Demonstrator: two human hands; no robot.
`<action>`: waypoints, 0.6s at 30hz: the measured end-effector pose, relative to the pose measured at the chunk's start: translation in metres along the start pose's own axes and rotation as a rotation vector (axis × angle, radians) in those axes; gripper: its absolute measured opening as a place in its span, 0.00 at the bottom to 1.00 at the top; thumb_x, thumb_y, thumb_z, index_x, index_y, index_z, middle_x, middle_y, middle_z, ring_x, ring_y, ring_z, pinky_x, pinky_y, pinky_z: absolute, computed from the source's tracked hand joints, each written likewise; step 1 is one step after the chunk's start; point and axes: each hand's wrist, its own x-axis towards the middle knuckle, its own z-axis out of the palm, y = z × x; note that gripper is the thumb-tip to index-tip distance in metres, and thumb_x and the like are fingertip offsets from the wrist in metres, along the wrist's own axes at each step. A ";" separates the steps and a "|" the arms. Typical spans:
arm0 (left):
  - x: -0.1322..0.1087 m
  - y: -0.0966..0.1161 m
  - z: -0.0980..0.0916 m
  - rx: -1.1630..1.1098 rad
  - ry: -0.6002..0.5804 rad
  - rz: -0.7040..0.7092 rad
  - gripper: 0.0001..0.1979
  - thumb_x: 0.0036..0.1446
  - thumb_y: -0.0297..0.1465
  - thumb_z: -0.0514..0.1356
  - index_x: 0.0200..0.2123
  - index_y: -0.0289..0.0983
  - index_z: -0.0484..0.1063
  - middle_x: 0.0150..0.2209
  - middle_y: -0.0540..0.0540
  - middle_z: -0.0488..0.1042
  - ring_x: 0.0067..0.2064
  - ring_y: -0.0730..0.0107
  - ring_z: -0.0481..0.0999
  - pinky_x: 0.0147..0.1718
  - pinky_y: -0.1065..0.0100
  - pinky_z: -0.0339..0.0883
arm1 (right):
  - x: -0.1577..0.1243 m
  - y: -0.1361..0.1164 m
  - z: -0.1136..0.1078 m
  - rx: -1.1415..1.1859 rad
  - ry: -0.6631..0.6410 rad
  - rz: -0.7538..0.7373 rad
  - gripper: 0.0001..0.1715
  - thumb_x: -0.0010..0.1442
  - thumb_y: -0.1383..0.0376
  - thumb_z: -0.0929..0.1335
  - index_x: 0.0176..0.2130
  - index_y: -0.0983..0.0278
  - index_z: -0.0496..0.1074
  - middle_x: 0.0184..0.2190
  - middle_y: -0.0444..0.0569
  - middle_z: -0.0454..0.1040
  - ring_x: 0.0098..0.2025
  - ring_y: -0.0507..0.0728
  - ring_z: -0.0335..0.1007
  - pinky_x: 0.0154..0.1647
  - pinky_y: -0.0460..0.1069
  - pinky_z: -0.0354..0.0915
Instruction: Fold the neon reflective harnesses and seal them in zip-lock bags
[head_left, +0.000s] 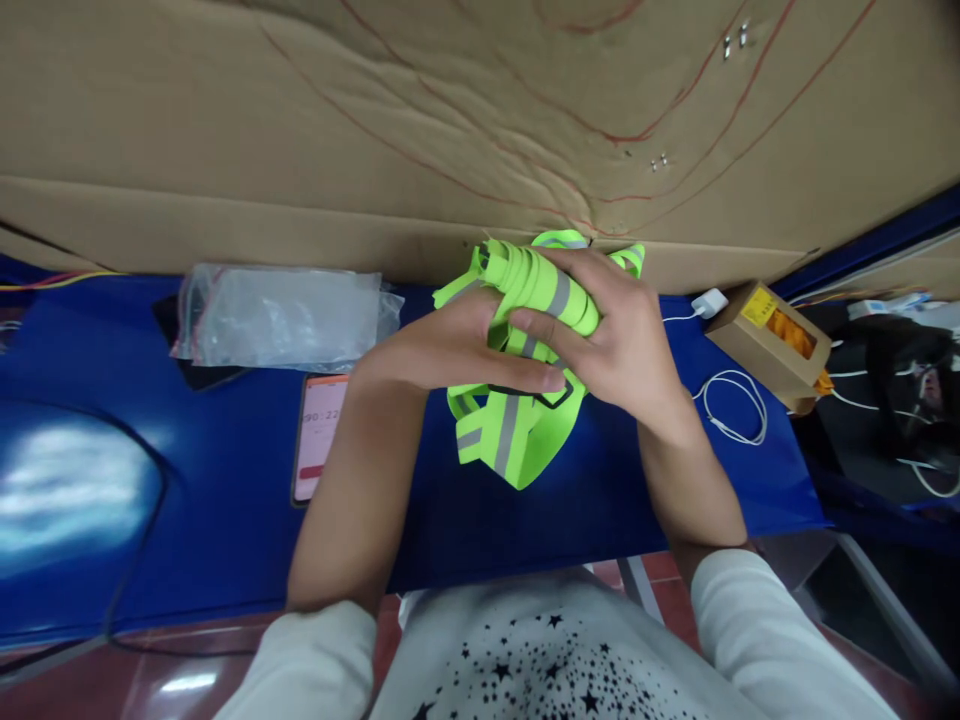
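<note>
A bundle of neon-yellow straps with grey reflective stripes [508, 436] is held above the blue table in front of the cardboard wall. My left hand [465, 345] closes on its left side, thumb lying across the front near a black buckle [556, 394]. On the right side my right hand [604, 325] wraps round the rolled upper part, thumb pressed on the folds. Loose loops hang below both hands, and other strap ends show behind them. Some fingers of each hand are hidden behind the bundle.
Clear plastic bags [289, 318] lie over a dark flat object at the left, by a phone [319, 435]. At the right are a white cable [739, 408], a white charger [709, 303] and an open-windowed box [772, 340]. A black cable crosses the table's left part.
</note>
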 end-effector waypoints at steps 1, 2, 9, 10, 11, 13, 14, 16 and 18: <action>0.000 -0.001 0.001 -0.106 -0.005 -0.038 0.17 0.46 0.38 0.76 0.38 0.37 0.81 0.37 0.47 0.81 0.40 0.59 0.81 0.40 0.65 0.76 | 0.000 0.000 -0.003 -0.015 0.036 0.001 0.24 0.66 0.51 0.72 0.57 0.57 0.74 0.56 0.50 0.79 0.61 0.65 0.74 0.67 0.61 0.68; 0.001 -0.002 0.003 -0.209 0.006 -0.071 0.18 0.46 0.38 0.76 0.39 0.38 0.80 0.36 0.47 0.82 0.38 0.60 0.81 0.38 0.65 0.76 | -0.001 -0.001 -0.008 -0.026 0.075 0.009 0.23 0.67 0.51 0.71 0.58 0.56 0.74 0.57 0.50 0.78 0.62 0.65 0.73 0.68 0.60 0.68; 0.008 -0.003 0.009 -0.107 -0.042 -0.131 0.19 0.45 0.35 0.76 0.41 0.38 0.80 0.37 0.48 0.81 0.37 0.60 0.81 0.35 0.66 0.76 | -0.007 -0.003 -0.029 -0.008 0.146 0.044 0.24 0.68 0.49 0.70 0.57 0.58 0.76 0.56 0.49 0.79 0.60 0.65 0.76 0.67 0.62 0.70; 0.008 -0.002 0.007 -0.062 -0.032 -0.126 0.18 0.45 0.36 0.76 0.40 0.38 0.81 0.36 0.48 0.81 0.36 0.61 0.80 0.34 0.67 0.75 | -0.006 -0.002 -0.030 -0.003 0.137 0.038 0.24 0.68 0.50 0.70 0.57 0.59 0.76 0.56 0.48 0.80 0.59 0.64 0.76 0.67 0.62 0.70; 0.007 0.000 0.004 -0.026 -0.019 -0.122 0.18 0.46 0.38 0.76 0.39 0.37 0.81 0.34 0.49 0.81 0.35 0.62 0.80 0.32 0.69 0.74 | -0.006 -0.001 -0.031 0.000 0.134 0.030 0.23 0.68 0.51 0.70 0.57 0.60 0.76 0.55 0.49 0.80 0.59 0.64 0.77 0.66 0.61 0.70; 0.003 0.004 -0.002 0.008 0.005 -0.105 0.16 0.48 0.40 0.75 0.35 0.37 0.80 0.31 0.49 0.79 0.31 0.66 0.77 0.28 0.72 0.70 | -0.005 0.002 -0.034 0.003 0.137 0.020 0.22 0.68 0.52 0.70 0.57 0.60 0.76 0.55 0.49 0.80 0.57 0.64 0.77 0.64 0.61 0.71; 0.000 0.006 -0.005 0.009 0.012 -0.096 0.15 0.50 0.40 0.74 0.34 0.37 0.79 0.29 0.50 0.77 0.29 0.68 0.76 0.27 0.73 0.68 | -0.004 0.002 -0.036 0.006 0.137 0.027 0.22 0.68 0.52 0.70 0.56 0.60 0.77 0.55 0.49 0.80 0.58 0.64 0.77 0.64 0.61 0.72; -0.004 0.008 -0.008 0.012 0.027 -0.100 0.13 0.53 0.41 0.72 0.32 0.37 0.77 0.27 0.50 0.76 0.26 0.70 0.74 0.24 0.73 0.66 | -0.004 0.004 -0.039 0.022 0.134 0.060 0.23 0.68 0.50 0.70 0.56 0.58 0.77 0.55 0.49 0.80 0.58 0.66 0.77 0.63 0.63 0.72; -0.006 0.007 -0.009 0.049 0.092 -0.127 0.12 0.55 0.40 0.72 0.33 0.37 0.78 0.25 0.50 0.76 0.23 0.71 0.73 0.22 0.73 0.65 | -0.004 0.006 -0.042 0.045 0.126 0.090 0.25 0.67 0.48 0.70 0.56 0.58 0.77 0.54 0.50 0.80 0.58 0.67 0.77 0.61 0.64 0.73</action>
